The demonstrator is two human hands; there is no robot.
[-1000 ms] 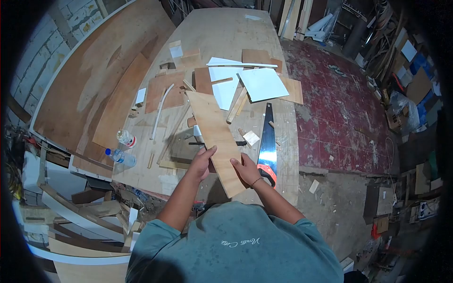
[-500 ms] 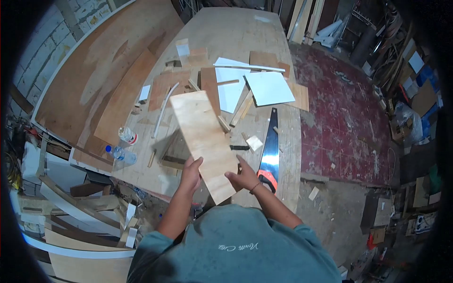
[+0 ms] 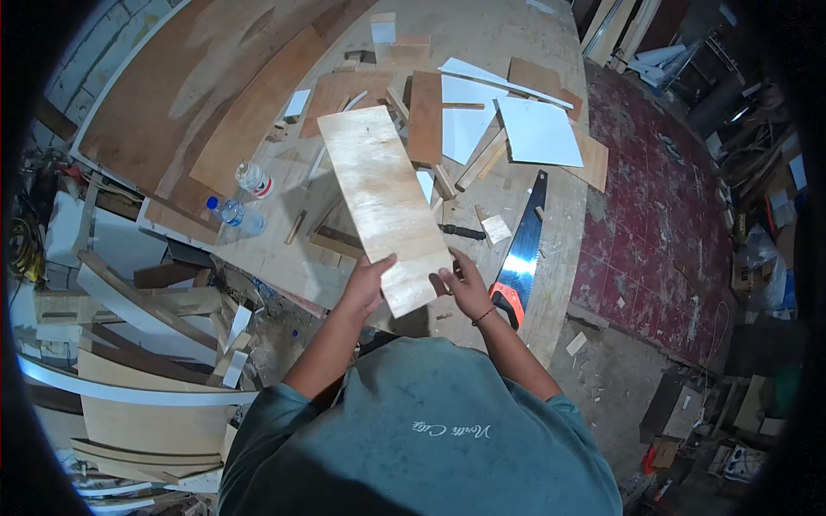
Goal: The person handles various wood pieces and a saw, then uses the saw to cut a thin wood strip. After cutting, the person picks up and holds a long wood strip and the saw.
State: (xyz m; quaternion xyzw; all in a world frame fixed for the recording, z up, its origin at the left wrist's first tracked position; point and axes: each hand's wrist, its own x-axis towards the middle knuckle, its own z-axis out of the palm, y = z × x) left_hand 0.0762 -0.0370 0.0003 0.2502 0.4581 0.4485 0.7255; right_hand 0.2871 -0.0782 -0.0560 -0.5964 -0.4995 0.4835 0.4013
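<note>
A long pale plywood board point(image 3: 383, 198) is held tilted above the workbench, its far end leaning left. My left hand point(image 3: 368, 282) grips the board's left edge near its close end, thumb on top. On the opposite edge, my right hand point(image 3: 465, 284) holds the board with its fingers partly hidden at the rim. Right of that hand lies a handsaw point(image 3: 522, 258) with an orange and black handle. A small dark tool point(image 3: 462, 231) and a small pale wood block point(image 3: 496, 229) rest between the board and the saw.
The workbench point(image 3: 284, 249) carries white panels point(image 3: 539, 132), a brown board point(image 3: 425, 119), wood strips and two plastic bottles point(image 3: 254, 179). Curved wooden pieces point(image 3: 142, 305) are stacked at the left. Red floor tiles point(image 3: 641, 215) lie to the right.
The view has shifted, so the bench items appear farther right and higher. The board's face has changed angle and looks more mottled; both hands still hold it.
</note>
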